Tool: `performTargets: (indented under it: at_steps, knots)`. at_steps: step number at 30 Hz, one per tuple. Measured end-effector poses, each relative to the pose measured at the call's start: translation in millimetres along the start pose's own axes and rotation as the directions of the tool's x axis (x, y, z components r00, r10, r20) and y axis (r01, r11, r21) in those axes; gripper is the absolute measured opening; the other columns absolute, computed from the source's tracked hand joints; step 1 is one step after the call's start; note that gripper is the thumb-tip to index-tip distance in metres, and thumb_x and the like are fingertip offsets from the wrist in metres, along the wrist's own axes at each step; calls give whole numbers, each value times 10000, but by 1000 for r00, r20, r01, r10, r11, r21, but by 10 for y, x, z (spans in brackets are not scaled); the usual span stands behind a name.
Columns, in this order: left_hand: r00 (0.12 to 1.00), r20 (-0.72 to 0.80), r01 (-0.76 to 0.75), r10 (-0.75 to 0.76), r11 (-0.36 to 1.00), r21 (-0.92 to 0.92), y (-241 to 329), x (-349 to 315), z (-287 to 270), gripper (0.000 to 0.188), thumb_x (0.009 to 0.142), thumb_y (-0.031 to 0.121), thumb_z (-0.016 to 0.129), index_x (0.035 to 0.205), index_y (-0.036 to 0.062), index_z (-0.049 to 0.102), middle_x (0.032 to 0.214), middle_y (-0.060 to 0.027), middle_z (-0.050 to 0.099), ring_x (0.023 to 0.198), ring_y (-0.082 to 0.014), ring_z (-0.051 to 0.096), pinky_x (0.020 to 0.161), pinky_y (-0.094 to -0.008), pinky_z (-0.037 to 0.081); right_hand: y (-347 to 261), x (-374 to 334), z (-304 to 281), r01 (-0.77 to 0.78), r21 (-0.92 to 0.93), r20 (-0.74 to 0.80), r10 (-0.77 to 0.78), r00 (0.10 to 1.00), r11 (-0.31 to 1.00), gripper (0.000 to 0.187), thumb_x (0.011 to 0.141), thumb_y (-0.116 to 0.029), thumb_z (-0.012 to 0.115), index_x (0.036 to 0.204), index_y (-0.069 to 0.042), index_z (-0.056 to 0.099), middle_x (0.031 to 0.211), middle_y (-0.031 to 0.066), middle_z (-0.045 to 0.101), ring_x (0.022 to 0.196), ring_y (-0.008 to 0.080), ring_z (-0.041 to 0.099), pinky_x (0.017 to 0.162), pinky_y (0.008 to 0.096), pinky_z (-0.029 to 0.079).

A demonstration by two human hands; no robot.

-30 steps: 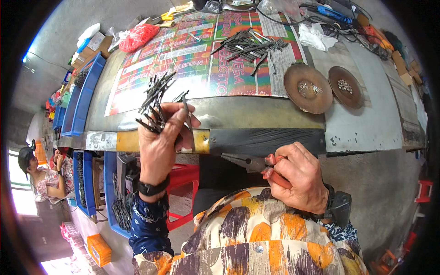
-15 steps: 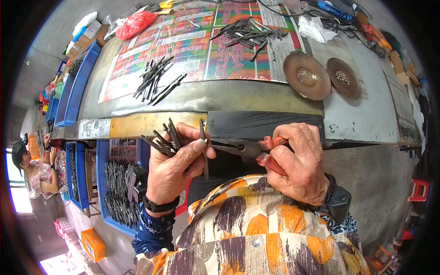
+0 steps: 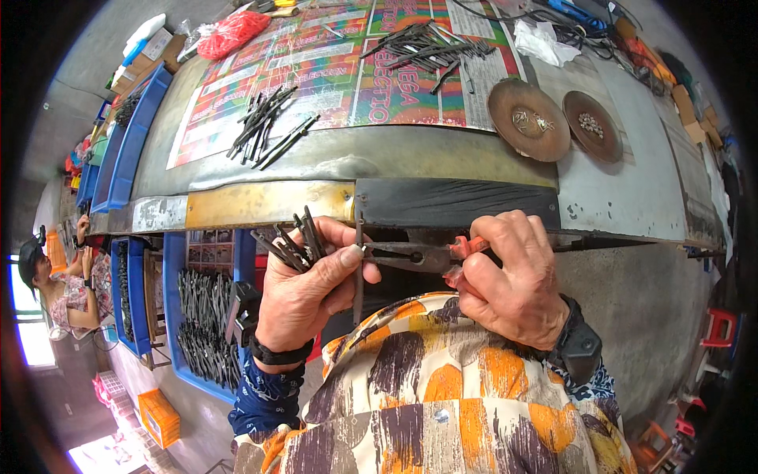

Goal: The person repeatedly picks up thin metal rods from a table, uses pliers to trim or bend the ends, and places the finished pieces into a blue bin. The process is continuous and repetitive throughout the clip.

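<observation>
My left hand (image 3: 317, 280) is closed around a bundle of slim dark strips (image 3: 290, 246) that fan out past the fingers. Between its thumb and forefinger one more dark strip (image 3: 358, 296) stands nearly upright. My right hand (image 3: 517, 280) grips the red handles of a pair of pliers (image 3: 426, 258). The plier jaws point left and their tips meet the upright strip beside my left thumb. A small pale spot shows at that contact, too small to make out. Both hands are just in front of the table edge, above my lap.
On the table (image 3: 316, 171) lie two piles of dark strips (image 3: 264, 118) (image 3: 430, 51) over printed sheets. Two brown dishes (image 3: 513, 146) (image 3: 604, 146) hold small metal pieces. A blue crate (image 3: 209, 387) full of strips stands at my left. A person (image 3: 71, 288) sits farther left.
The upright strip has shifted slightly right, and the plier tips now meet it beside my thumb. The table appears a little higher in the view. Both hands keep their hold.
</observation>
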State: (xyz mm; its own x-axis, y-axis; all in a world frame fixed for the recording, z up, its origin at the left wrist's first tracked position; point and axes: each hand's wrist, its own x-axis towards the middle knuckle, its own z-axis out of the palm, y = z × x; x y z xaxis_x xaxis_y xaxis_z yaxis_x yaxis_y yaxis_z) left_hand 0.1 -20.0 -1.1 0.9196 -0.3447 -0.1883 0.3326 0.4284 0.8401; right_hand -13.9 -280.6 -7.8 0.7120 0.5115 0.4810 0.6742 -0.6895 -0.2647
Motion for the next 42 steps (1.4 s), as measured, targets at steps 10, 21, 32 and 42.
performTargets:
  at_steps: [10,21,32,42]
  knots:
    - [755,322,-618,572,456,640,-146,-1,-8,218,799,-140,719,965,-7,668,895,-143,738,773,-162,709,667,-296,571,157,-106,93,-273,800,319,8,948,534,173,731,7,627,895,45,582,825,133,505,747,293,531,652,392,425]
    - [984,-92,-134,152,976,171,-114,11,-7,88,989,28,600,1073,2,599,839,-119,707,528,-49,485,462,-206,374,15,-89,121,-60,173,-14,64,998,983,271,697,-118,766,905,-34,613,1041,126,549,954,288,563,825,429,424]
    - [999,-43,-16,20,994,106,-85,-32,-8,121,983,41,615,1089,-10,588,838,-122,713,504,-39,469,441,-183,340,39,-92,130,-9,78,34,7,999,997,253,691,-164,735,882,-61,604,987,118,524,887,272,533,750,423,419]
    - [931,80,-340,357,764,548,-233,-39,-78,161,872,-58,710,1014,-27,641,869,-130,740,657,-122,668,564,-241,522,145,-149,300,-144,615,171,47,984,776,195,700,-16,659,874,30,583,822,144,504,751,292,535,665,428,454]
